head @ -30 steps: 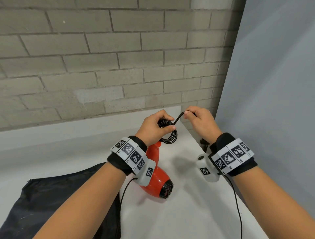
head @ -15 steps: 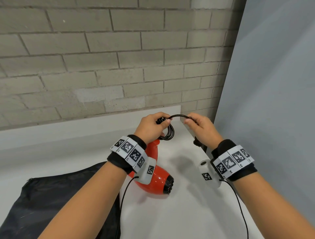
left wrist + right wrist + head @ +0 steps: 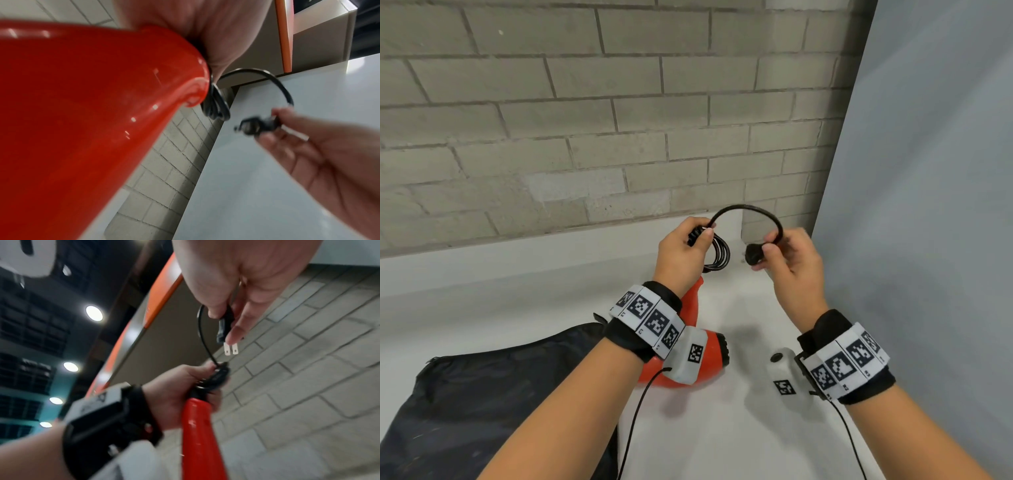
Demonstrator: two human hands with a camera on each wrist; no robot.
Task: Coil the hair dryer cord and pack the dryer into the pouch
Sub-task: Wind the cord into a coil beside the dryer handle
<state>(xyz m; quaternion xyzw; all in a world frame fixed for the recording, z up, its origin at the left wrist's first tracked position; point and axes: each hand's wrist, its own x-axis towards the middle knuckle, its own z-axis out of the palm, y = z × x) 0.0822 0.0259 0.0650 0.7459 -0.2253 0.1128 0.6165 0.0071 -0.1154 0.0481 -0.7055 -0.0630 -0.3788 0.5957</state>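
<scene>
The red hair dryer (image 3: 710, 353) hangs below my left hand (image 3: 681, 251), which grips the end of its handle (image 3: 195, 421) together with several black cord loops (image 3: 719, 255). From the loops a last arc of cord (image 3: 748, 209) runs to the black plug (image 3: 753, 255), pinched by my right hand (image 3: 787, 263). Its two metal prongs (image 3: 231, 349) show in the right wrist view. In the left wrist view the dryer body (image 3: 82, 113) fills the left side, and the plug (image 3: 257, 125) sits at my right fingertips. The black pouch (image 3: 482, 404) lies flat at the lower left on the table.
A white table (image 3: 722, 428) carries everything. A grey brick wall (image 3: 585, 137) stands behind it and a pale grey panel (image 3: 928, 205) closes the right side. Thin sensor cables (image 3: 633, 421) trail from both wrist cameras.
My right hand slid along the cord to its end and now holds the plug, lifted level with my left hand. The free cord has shrunk to one short arc.
</scene>
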